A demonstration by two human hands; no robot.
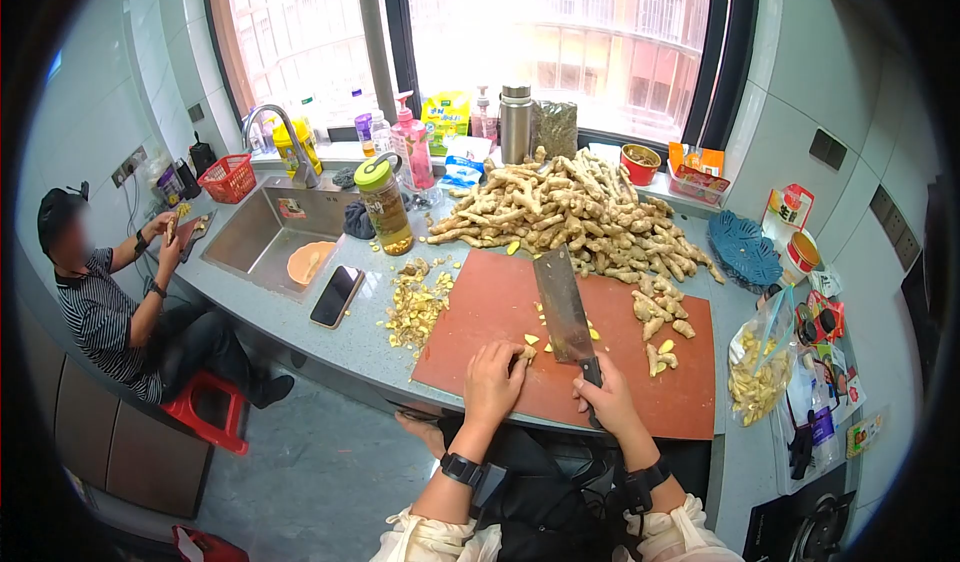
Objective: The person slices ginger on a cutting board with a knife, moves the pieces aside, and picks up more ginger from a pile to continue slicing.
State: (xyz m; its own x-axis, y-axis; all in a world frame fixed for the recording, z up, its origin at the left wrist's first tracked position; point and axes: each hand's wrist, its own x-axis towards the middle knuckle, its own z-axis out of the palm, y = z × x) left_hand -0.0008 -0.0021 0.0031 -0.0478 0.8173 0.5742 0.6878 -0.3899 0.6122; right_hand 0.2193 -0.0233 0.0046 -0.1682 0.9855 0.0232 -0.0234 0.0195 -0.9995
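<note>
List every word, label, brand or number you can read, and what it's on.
No text is legible.
Yellow-green plastic pouch: too blurred.
Blue-and-white plastic packet: too blurred.
Red-and-white packet: too blurred.
Purple-labelled clear plastic bottle: too small.
Red rectangular sink sticker: too small.

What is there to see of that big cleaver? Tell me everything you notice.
The cleaver has a broad, roughly rectangular blade that looks like grey metal, dull and smudged, and a black handle. The right hand grips the handle. One broad face shows, and the far end points away from the person, towards the ginger pile. It is over the reddish-brown board; whether the edge touches the board is unclear.
</note>
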